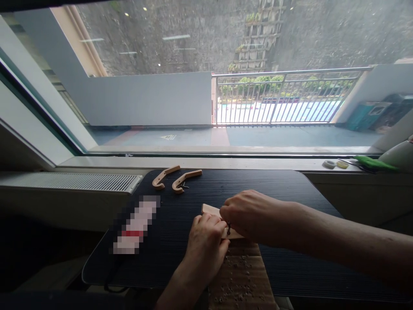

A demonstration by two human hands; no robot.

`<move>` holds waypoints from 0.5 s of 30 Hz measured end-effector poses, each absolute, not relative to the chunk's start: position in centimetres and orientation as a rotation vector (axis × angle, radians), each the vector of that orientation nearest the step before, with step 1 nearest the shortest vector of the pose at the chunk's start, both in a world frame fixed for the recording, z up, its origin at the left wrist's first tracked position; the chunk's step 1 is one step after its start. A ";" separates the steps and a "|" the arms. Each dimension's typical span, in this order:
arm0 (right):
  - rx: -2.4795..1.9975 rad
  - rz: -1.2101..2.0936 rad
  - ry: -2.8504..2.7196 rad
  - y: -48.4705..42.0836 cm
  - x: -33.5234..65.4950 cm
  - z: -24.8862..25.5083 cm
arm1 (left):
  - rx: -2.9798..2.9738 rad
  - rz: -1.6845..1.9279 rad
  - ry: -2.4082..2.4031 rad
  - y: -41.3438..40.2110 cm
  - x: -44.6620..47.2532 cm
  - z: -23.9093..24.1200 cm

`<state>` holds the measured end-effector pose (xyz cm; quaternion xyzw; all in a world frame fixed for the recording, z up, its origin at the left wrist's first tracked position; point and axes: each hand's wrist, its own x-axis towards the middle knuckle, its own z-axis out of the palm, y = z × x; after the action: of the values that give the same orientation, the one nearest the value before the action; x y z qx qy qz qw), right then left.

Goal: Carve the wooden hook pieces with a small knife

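My left hand (pixel 208 237) is clasping a pale wooden piece (pixel 210 209), which is lying under my fingers and showing beyond them on the far side. My right hand (pixel 247 211) is curling over the wood, gripping a small dark piece (pixel 229 230) that is poking out below. Cardboard (pixel 241 275) is lying nearer me; two wooden hooks (pixel 177 183) are resting farther off, leftward.
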<state>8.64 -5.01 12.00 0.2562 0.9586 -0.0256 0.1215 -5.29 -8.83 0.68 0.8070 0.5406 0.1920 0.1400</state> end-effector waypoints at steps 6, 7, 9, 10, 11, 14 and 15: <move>0.729 -0.081 2.789 -5.2 8.4 12.1 | 2.304 0.581 1.570 -8.5 -4.9 0.9; 0.729 -0.086 2.798 -5.2 8.4 12.1 | 2.306 0.584 1.573 -8.4 -4.9 0.9; 0.725 -0.085 2.822 -5.2 8.4 12.1 | 2.311 0.586 1.578 -8.4 -5.0 0.8; 0.720 -0.080 2.829 -5.2 8.4 12.0 | 2.314 0.586 1.579 -8.5 -5.1 0.8; 0.716 -0.073 2.832 -5.1 8.4 12.0 | 2.318 0.584 1.580 -8.5 -5.1 0.8; 0.726 -0.060 2.820 -4.9 8.5 11.8 | 2.329 0.567 1.592 -8.5 -5.1 0.8; 0.735 -0.056 2.822 -4.9 8.6 11.7 | 2.331 0.559 1.602 -8.5 -5.0 0.9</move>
<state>8.60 -4.88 11.69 0.2505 0.9614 -0.0191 0.1120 -4.98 -8.48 0.90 0.8018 0.5511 0.1921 0.1286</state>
